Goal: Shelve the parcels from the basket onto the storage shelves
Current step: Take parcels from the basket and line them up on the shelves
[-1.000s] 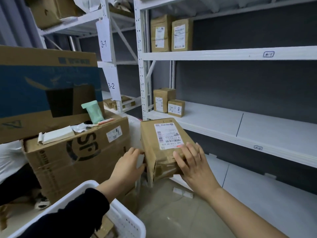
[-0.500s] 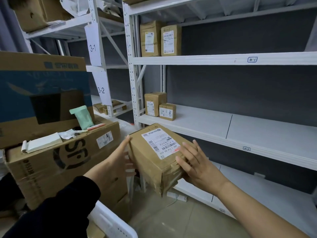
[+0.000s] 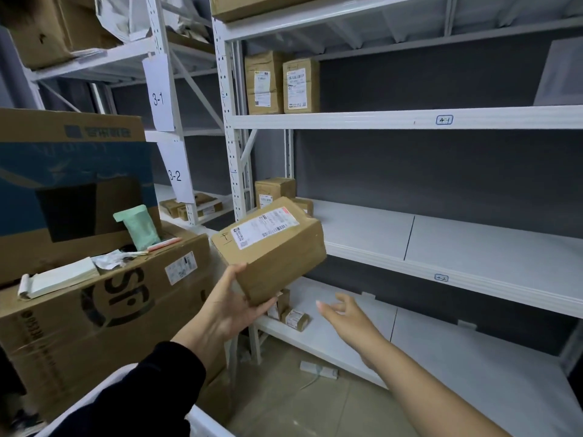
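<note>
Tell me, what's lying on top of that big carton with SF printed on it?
On the SF carton lie a pale green pouch, a white pad and crumpled paper. A large blue-printed box stands at its back, hiding the rest of the top.

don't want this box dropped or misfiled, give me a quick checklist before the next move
1. Grip: not ok, only the left hand holds the parcel, from beneath, tilted; the right hand is open and apart.
2. Shipping label up: ok.
3. Destination: ok, its handwritten mark seems to match the 4-1 tag.
4. Room there: ok, bare upper shelf beside two upright parcels.
5. Weight: cannot tell.
</note>
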